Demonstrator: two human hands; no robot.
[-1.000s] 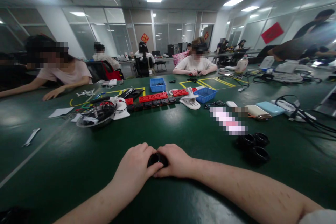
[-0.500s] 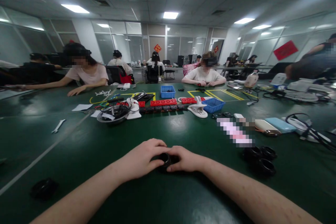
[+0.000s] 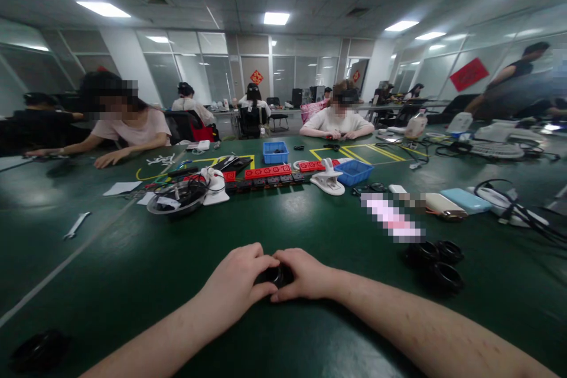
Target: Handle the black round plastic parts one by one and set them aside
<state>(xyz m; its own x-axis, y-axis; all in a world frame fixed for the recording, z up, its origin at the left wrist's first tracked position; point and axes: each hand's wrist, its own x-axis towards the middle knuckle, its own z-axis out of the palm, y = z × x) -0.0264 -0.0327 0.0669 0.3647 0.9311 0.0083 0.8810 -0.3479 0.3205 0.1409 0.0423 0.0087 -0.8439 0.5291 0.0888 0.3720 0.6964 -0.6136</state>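
Observation:
Between my hands, low over the green table (image 3: 283,224), is a black ring-shaped part (image 3: 277,275) with a shiny rim and an open middle. My left hand (image 3: 241,277) is closed on its left side, thumb in front and fingers behind. From the right, my right hand (image 3: 303,274) grips the same part, its thumb and forefinger meeting the left hand's fingertips. The fingers hide much of the part. Several similar black ring-shaped parts (image 3: 445,277) lie in a cluster to the right. Another dark part (image 3: 39,351) lies at the lower left.
Ahead stand red power strips (image 3: 268,172), a bowl of cables (image 3: 177,204), a white clip base (image 3: 328,180) and two blue bins (image 3: 354,172). A wrench (image 3: 77,225) lies left. Power banks (image 3: 465,201) and cables are at the right. Two people sit across the table.
The view has turned slightly right, so the background sits further left. Both hands still hold the black ring-shaped part, with the right hand's fingers wrapped a little further around it.

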